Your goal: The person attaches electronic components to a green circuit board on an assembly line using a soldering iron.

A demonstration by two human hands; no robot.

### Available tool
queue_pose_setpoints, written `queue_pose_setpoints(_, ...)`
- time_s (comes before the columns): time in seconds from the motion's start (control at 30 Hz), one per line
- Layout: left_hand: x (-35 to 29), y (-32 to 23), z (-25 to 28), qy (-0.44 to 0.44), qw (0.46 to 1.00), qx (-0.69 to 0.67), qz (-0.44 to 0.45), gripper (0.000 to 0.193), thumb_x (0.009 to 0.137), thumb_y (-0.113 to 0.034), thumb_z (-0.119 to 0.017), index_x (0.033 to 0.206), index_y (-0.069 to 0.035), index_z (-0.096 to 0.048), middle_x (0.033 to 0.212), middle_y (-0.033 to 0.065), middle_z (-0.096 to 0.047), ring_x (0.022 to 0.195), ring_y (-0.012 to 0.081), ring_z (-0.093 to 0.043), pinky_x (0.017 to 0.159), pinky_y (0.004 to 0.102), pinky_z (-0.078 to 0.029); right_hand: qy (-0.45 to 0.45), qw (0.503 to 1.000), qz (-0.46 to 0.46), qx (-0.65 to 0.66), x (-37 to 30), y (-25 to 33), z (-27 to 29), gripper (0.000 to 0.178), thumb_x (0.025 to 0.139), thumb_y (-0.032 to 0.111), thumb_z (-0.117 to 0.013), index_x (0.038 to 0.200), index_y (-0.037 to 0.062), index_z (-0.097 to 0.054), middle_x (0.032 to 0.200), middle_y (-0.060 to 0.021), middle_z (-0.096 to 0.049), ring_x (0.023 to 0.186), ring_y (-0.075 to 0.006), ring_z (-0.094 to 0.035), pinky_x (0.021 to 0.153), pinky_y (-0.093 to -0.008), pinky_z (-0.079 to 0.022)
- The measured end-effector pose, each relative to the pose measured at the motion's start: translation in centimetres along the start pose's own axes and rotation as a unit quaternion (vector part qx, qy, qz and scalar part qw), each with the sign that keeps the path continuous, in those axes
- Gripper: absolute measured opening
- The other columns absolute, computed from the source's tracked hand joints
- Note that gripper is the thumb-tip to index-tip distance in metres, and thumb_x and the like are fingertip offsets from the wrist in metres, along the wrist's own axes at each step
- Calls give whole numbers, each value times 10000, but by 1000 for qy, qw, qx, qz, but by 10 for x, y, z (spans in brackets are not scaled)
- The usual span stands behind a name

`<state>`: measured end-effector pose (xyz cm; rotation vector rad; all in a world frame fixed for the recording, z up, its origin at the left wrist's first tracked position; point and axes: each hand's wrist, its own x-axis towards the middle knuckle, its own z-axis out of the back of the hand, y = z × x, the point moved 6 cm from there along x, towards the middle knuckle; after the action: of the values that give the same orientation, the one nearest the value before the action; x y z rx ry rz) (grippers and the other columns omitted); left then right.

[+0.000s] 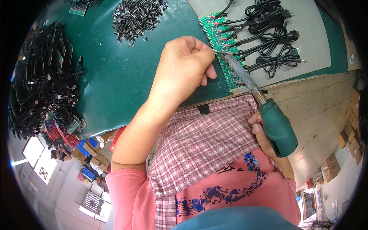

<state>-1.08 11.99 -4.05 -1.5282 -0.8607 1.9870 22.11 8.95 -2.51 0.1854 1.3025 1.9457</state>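
Note:
My left hand is closed, thumb and index finger pinched together at the left edge of a green circuit board panel. Whatever lies between those fingertips is hidden. My right hand grips a soldering iron by its green handle; the handle covers part of the hand. The iron's long, greyish shaft slants up and left, its tip at the panel close to my left fingertips. Black cables, coiled and tied, run from the panel's right side, with red wires showing at the joints.
The panel and cables lie partly on a grey sheet over a green tabletop. A heap of small black components sits at the far side. Bundled cables with boards are piled at the left. The table's front edge runs by my apron.

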Motion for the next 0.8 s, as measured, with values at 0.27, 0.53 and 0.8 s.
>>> queue_pose_setpoints(0.27,-6,0,10,-10,1000,-12,-21,168,870,-152,-578,871,12,-614,626,34,-613,479,60,-491,459,193,-381,-59,985,-113,115,-2,-6,13,137,778,75,-618,913,60,-638,853,-66,-658,837,-258,-609,773,-353,-472)
queue_pose_setpoints(0.53,-22,-12,75,-303,786,408,-353,147,813,-69,-654,958,-82,-674,888,83,-593,779,236,-591,674,308,-488,-58,973,-133,179,-5,-9,13,124,785,43,-612,908,32,-618,872,-80,-654,785,-240,-614,715,-351,-480)
queue_pose_setpoints(0.8,-25,-17,74,-302,754,432,-392,84,803,-26,-634,885,-42,-624,861,111,-605,748,296,-612,656,374,-495,-95,982,-70,146,0,-3,13,134,794,25,-606,928,21,-609,810,-80,-629,707,-211,-597,650,-318,-480)
